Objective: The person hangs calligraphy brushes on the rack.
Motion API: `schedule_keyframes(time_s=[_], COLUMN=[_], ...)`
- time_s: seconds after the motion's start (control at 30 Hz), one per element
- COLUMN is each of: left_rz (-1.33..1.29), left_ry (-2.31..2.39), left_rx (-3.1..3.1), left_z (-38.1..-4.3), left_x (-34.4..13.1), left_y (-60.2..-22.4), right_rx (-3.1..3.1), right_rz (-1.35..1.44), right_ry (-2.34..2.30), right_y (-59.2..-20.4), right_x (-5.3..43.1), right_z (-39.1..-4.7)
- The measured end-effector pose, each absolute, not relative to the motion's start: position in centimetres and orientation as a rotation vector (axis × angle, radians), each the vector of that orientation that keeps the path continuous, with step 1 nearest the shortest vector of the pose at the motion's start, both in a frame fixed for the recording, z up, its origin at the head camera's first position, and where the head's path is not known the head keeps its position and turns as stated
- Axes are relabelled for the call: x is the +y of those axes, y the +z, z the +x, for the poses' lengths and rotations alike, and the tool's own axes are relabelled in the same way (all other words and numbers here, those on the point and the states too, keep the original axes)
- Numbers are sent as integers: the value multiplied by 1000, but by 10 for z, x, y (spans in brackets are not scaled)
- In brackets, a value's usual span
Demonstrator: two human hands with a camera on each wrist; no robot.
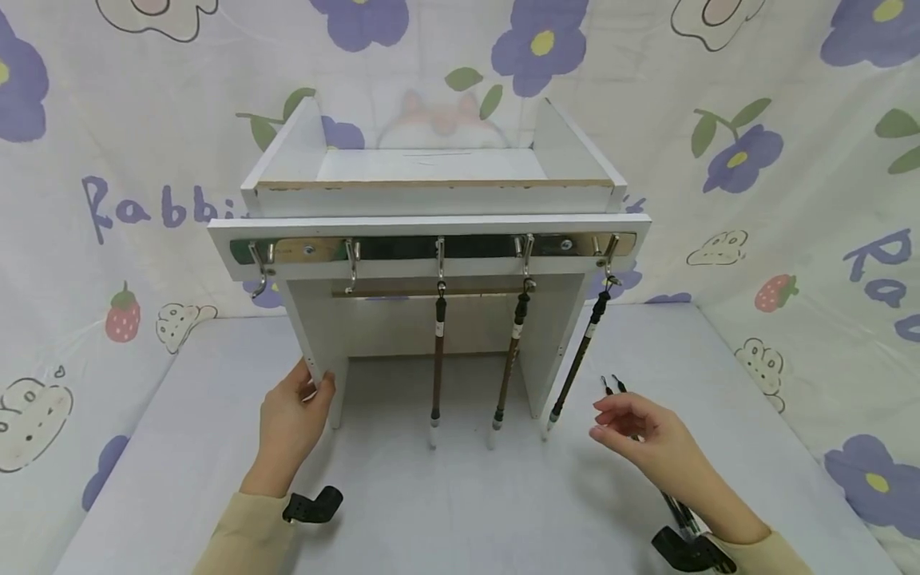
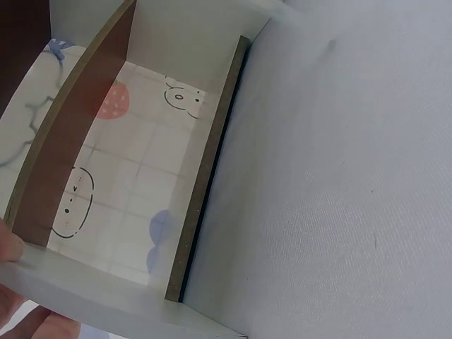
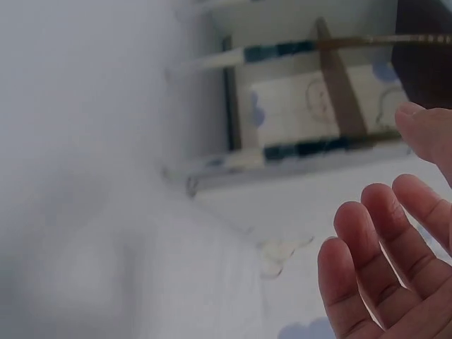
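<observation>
looks partway: three hung brushes [image 1: 438, 359], two bare hooks [image 1: 351, 267], loose brushes [image 1: 683, 515]; gripping rack [image 1: 431, 200] with left hand [image 1: 293, 415], relaxed right hand [image 1: 657, 447] empty

Pale printed sheeting [image 1: 640, 88] walls me in, ahead and on both sides! Purple flowers [image 1: 539, 44] with yellow centres bloom high in front of me, a red strawberry [image 1: 123, 318] sits off to my left, and purple lettering [image 1: 151, 209] runs just beyond it. Below me spreads a white tabletop [image 1: 446, 519], evenly lit, its shadows soft and faint.
</observation>
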State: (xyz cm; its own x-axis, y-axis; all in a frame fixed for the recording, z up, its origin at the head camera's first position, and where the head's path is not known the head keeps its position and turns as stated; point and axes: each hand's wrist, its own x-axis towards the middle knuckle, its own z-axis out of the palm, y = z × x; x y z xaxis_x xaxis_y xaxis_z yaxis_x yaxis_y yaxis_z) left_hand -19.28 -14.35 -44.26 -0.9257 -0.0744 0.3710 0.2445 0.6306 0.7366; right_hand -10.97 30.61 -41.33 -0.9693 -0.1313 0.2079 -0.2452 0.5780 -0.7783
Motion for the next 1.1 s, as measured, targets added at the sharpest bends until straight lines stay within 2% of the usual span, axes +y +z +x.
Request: schedule_keyframes(time_s=[0.3, 0.53, 1.1], left_rz=[-130, -125, -110], left_ry=[-1210, -1203, -1205], left_rx=[-2474, -2476, -2480], left_z=[-192, -193, -190], left_x=[-143, -144, -143], left_y=[-441, -442, -439], right_rx=[-2677, -2763, -2901], right_rz=[150, -22, -520], right_ry=[1253, 1149, 1350], right_y=[-422, -449, -465], right_x=[326, 354, 384], right_z=[-109, -117, -121])
